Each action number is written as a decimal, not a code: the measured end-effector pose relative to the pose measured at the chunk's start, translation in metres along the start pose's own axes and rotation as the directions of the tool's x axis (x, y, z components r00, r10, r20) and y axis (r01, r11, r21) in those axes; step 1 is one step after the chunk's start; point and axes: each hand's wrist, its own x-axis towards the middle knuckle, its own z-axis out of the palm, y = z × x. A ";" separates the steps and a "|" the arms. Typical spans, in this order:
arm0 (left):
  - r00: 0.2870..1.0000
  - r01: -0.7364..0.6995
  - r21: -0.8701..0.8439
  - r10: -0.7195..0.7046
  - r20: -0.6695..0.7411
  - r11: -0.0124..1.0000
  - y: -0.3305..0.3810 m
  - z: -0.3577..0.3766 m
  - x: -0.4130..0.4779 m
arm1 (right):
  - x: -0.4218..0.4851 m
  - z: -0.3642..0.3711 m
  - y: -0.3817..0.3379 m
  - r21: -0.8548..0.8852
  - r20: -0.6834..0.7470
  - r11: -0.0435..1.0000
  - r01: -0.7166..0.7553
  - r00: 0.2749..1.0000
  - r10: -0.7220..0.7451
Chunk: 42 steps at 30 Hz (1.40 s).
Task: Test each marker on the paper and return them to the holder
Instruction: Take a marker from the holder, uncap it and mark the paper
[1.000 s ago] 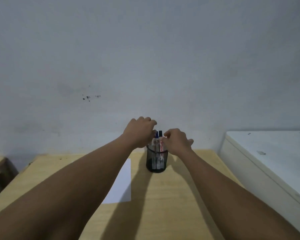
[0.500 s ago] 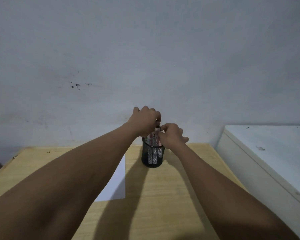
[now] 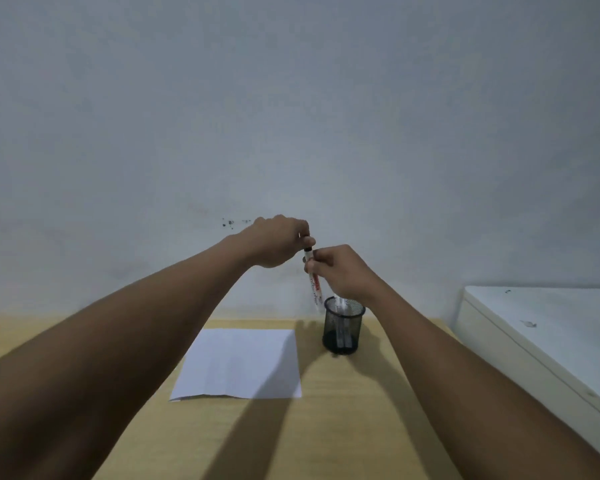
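Note:
A black mesh holder (image 3: pixel 343 329) stands on the wooden table (image 3: pixel 361 410), with other markers (image 3: pixel 342 306) upright inside it. To its left lies a white sheet of paper (image 3: pixel 243 363). A white marker (image 3: pixel 314 289) with red lettering hangs nearly upright just above and left of the holder's rim. My left hand (image 3: pixel 278 242) pinches its dark top end. My right hand (image 3: pixel 343 271) grips the barrel below that, directly over the holder. The marker's top end is mostly hidden by my left fingers.
A white cabinet top (image 3: pixel 548 327) runs along the right side, beside the table's right edge. A grey wall (image 3: pixel 291 116) rises right behind the table, with small dark specks (image 3: pixel 231 222) near my left hand.
Both hands rose from the holder's rim, lifting one marker out of the holder. The view shifted, so the paper now shows fully, left of the holder.

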 end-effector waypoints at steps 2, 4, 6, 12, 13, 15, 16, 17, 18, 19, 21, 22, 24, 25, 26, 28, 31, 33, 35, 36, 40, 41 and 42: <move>1.000 -0.012 0.194 0.017 -0.026 0.981 -0.015 -0.013 -0.024 | -0.006 0.011 -0.024 -0.020 0.043 0.999 0.047 0.998 -0.046; 0.996 -0.021 0.268 0.045 -0.082 0.963 -0.031 -0.023 -0.044 | -0.013 0.021 -0.048 -0.040 0.047 0.996 0.085 0.995 -0.083; 0.990 -0.006 0.289 0.046 -0.132 0.957 -0.047 -0.031 -0.063 | -0.016 0.034 -0.068 -0.059 0.047 0.992 0.112 0.993 -0.109; 0.976 0.128 0.252 -0.077 -0.201 0.959 -0.094 -0.040 -0.105 | -0.014 0.082 -0.107 -0.083 0.045 0.980 0.180 0.983 -0.177; 0.971 0.160 0.236 -0.109 -0.215 0.958 -0.101 -0.038 -0.109 | -0.011 0.089 -0.111 -0.090 0.035 0.977 0.192 0.981 -0.190; 0.960 0.219 0.220 -0.170 -0.223 0.950 -0.112 -0.033 -0.114 | -0.005 0.104 -0.114 -0.119 0.004 0.968 0.223 0.975 -0.224; 0.954 0.251 0.206 -0.206 -0.217 0.946 -0.117 -0.030 -0.116 | -0.001 0.111 -0.116 -0.133 -0.014 0.963 0.236 0.971 -0.240; 0.946 0.287 0.184 -0.248 -0.208 0.940 -0.121 -0.028 -0.117 | 0.001 0.117 -0.118 -0.154 -0.032 0.957 0.247 0.967 -0.254; 0.937 0.321 0.165 -0.287 -0.202 0.933 -0.127 -0.025 -0.118 | 0.004 0.123 -0.120 -0.182 -0.049 0.949 0.259 0.961 -0.272; 0.926 0.353 0.145 -0.322 -0.198 0.924 -0.131 -0.024 -0.119 | 0.007 0.128 -0.121 -0.214 -0.064 0.939 0.269 0.955 -0.288; 0.911 0.397 0.125 -0.374 -0.175 0.909 -0.137 -0.022 -0.121 | 0.011 0.135 -0.123 -0.258 -0.081 0.921 0.290 0.944 -0.320; 0.909 0.405 0.120 -0.386 -0.156 0.906 -0.139 -0.022 -0.122 | 0.014 0.138 -0.122 -0.268 -0.076 0.915 0.301 0.940 -0.332; 0.915 0.399 0.129 -0.385 -0.121 0.908 -0.143 -0.020 -0.124 | 0.019 0.142 -0.120 -0.278 -0.050 0.909 0.311 0.940 -0.337; 0.920 0.388 0.126 -0.376 -0.106 0.913 -0.145 -0.019 -0.125 | 0.020 0.143 -0.118 -0.277 -0.034 0.909 0.310 0.943 -0.332; 0.927 0.373 0.124 -0.364 -0.090 0.920 -0.146 -0.016 -0.126 | 0.023 0.144 -0.115 -0.270 -0.019 0.912 0.308 0.946 -0.324; 0.944 0.329 0.133 -0.322 -0.074 0.935 -0.150 -0.010 -0.127 | 0.027 0.142 -0.108 -0.256 0.015 0.918 0.302 0.951 -0.309; 0.957 0.282 0.057 -0.277 -0.084 0.958 -0.148 0.002 -0.125 | 0.031 0.135 -0.098 -0.230 0.065 0.920 0.317 0.948 -0.310; 0.954 0.289 -0.019 -0.289 -0.082 0.957 -0.144 0.009 -0.120 | 0.031 0.131 -0.089 -0.237 0.075 0.911 0.338 0.941 -0.330; 0.941 0.318 -0.079 -0.325 -0.093 0.945 -0.139 0.016 -0.117 | 0.029 0.129 -0.078 -0.260 0.075 0.900 0.351 0.936 -0.343; 0.930 0.337 -0.122 -0.350 -0.109 0.934 -0.138 0.019 -0.115 | 0.028 0.128 -0.071 -0.262 0.079 0.901 0.346 0.938 -0.337; 0.902 0.377 -0.204 -0.408 -0.141 0.904 -0.137 0.021 -0.111 | 0.030 0.123 -0.057 -0.076 0.064 0.959 0.274 0.961 -0.270; 0.898 0.393 -0.208 -0.423 -0.123 0.896 -0.139 0.028 -0.116 | 0.026 0.121 -0.054 -0.031 0.052 0.964 0.265 0.963 -0.263; 0.894 0.416 -0.188 -0.438 -0.093 0.890 -0.139 0.038 -0.124 | 0.021 0.122 -0.048 0.002 0.036 0.965 0.263 0.964 -0.263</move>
